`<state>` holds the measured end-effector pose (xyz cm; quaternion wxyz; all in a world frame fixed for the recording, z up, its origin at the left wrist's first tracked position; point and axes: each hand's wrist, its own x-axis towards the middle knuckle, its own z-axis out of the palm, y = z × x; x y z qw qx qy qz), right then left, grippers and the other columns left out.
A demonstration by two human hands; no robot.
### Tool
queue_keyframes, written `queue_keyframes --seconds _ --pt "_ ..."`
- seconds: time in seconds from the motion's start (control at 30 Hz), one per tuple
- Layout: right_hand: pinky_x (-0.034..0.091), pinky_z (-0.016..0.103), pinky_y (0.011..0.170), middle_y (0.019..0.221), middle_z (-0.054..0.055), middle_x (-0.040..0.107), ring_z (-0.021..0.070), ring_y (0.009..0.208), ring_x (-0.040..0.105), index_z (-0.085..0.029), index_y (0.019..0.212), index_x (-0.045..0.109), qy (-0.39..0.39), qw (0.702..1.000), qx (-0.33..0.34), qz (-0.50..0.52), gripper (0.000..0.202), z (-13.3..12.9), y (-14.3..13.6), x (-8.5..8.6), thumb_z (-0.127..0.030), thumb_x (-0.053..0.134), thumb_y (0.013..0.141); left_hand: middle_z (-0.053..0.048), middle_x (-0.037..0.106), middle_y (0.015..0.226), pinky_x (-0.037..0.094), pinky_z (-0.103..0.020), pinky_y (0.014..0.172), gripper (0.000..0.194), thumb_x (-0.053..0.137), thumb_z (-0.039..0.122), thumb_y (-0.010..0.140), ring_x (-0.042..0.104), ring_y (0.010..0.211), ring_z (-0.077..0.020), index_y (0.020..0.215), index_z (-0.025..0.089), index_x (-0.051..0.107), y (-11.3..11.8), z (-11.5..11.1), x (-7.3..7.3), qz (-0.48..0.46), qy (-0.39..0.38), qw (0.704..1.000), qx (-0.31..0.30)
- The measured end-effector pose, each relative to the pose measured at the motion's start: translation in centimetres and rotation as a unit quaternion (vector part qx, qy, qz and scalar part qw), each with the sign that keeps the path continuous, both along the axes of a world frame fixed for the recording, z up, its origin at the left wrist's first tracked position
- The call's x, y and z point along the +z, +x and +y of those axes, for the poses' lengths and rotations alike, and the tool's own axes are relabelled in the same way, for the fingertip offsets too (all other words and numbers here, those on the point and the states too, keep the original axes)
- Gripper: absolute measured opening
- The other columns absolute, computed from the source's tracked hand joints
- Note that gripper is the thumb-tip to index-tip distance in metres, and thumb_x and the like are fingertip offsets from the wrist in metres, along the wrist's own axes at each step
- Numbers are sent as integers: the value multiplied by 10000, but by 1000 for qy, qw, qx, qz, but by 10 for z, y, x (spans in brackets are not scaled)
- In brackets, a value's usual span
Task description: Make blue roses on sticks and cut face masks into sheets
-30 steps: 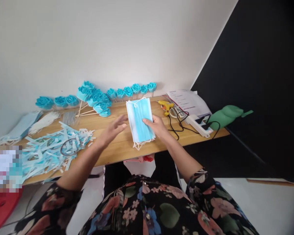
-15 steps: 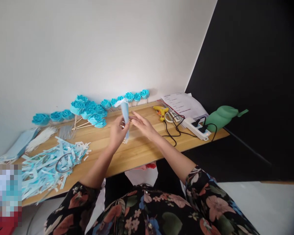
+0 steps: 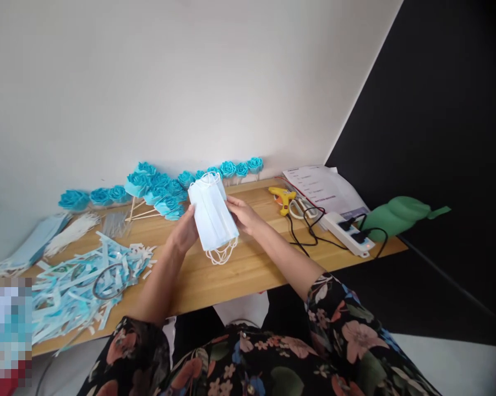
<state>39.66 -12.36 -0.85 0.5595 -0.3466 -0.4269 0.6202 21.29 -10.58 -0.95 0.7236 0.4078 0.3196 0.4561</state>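
Note:
A stack of pale blue face masks (image 3: 213,213) with white ear loops is held up above the wooden table (image 3: 248,264), its broad face toward me. My left hand (image 3: 185,230) grips its left edge, fingers mostly behind it. On the right edge, my right hand (image 3: 243,213) closes with the thumb near the front and the other fingers partly hidden. Ear loops hang at the stack's lower end and curl at its top. Behind the masks, blue artificial roses (image 3: 159,190) on sticks lie along the wall.
Cut blue and white strips (image 3: 74,291) cover the table's left side, beside more masks (image 3: 35,239) and white cords (image 3: 72,234). To the right are a yellow glue gun (image 3: 284,199), scissors (image 3: 301,209), a power strip (image 3: 349,234), papers (image 3: 324,190) and a green vase-like object (image 3: 396,217).
The mask stack, seen edge-on before, has turned so its broad face shows. My right hand, earlier with extended fingers beside it, now holds its right edge.

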Motion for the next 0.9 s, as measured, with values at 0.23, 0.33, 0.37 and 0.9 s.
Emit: queue_keyframes --seconds 0.23,0.33,0.37,0.9 --pt "405 228 615 713 -34 636 117 653 531 -183 816 684 7 995 -16 -102 410 -1 6 -28 -576 749 717 -114 768 1042 574 -414 935 632 906 298 598 708 1026 -308 1166 143 678 1 -3 -30 9 -36 996 79" --pt "396 233 607 656 -38 575 114 631 491 -189 720 633 23 989 -29 -146 417 -4 11 -36 -601 674 775 -96 777 982 583 -387 895 604 912 293 574 725 946 -281 1117 140 696 2 -3 -34 0 -31 994 109" --pt "394 236 604 637 -40 557 116 623 483 -192 704 626 29 985 -34 -168 416 -3 13 -37 -600 662 778 -90 778 977 584 -383 891 590 911 298 573 727 938 -278 1102 144 701 2 -3 -33 -7 -28 993 115" --pt "268 244 552 583 -55 387 104 577 346 -201 631 545 82 958 -154 -228 422 -6 14 -32 -576 664 781 -105 778 994 594 -404 922 502 893 305 629 730 990 -304 1063 141 703 7 -4 -39 -31 -34 994 95"
